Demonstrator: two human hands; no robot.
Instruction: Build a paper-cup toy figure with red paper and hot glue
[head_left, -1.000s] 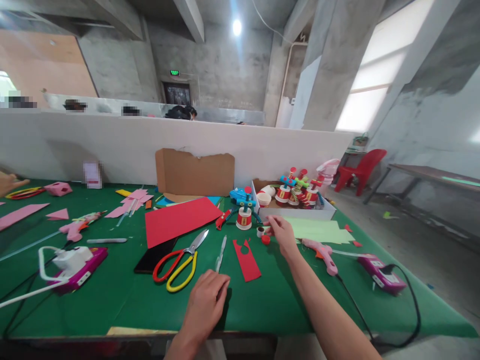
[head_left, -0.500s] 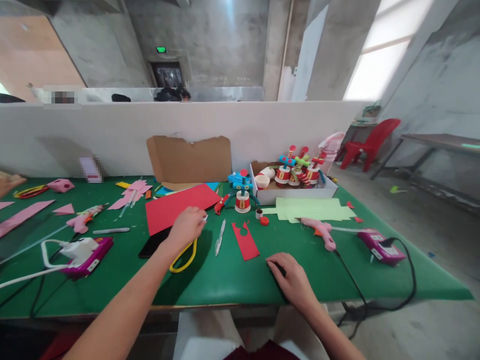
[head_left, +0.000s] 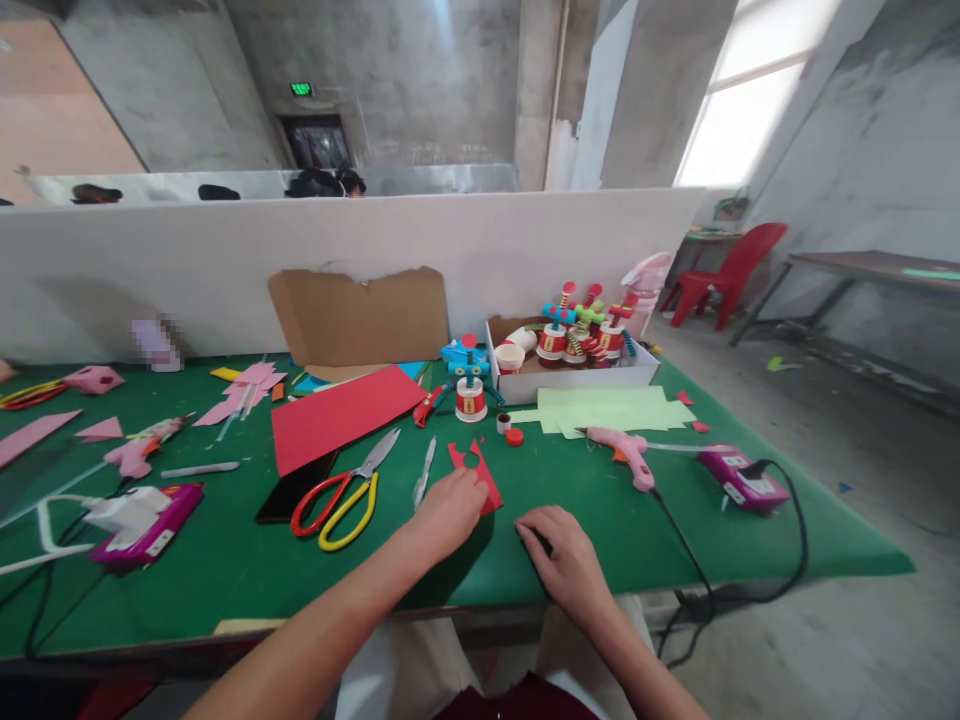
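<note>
My left hand (head_left: 452, 512) reaches over a red paper piece (head_left: 489, 490) with a round cut-out, its fingers bent down and closed at the paper; the fingertips are partly hidden. On the table to the right rests my right hand (head_left: 564, 552), holding nothing, thumb apart from its loosely bent fingers. Left of the left hand lie a white pen (head_left: 425, 470) and scissors (head_left: 349, 495) with one red and one yellow handle. Beyond the paper stands a blue-headed paper-cup figure (head_left: 471, 400). A small red disc (head_left: 514, 437) and a small dark-topped roll (head_left: 503, 423) lie near it.
Red card (head_left: 345, 415) overlaps a dark flat object (head_left: 281, 502). A white box (head_left: 581, 380) holds more cup figures. Light green paper (head_left: 611, 410) lies in front. Pink glue guns (head_left: 634, 460) (head_left: 135, 455) and purple power strips (head_left: 746, 485) (head_left: 154, 535) trail cords.
My left hand has moved right, from beside the scissors to the red paper piece, leaving the scissors in full view. The view has shifted slightly; my right hand stays resting on the table.
</note>
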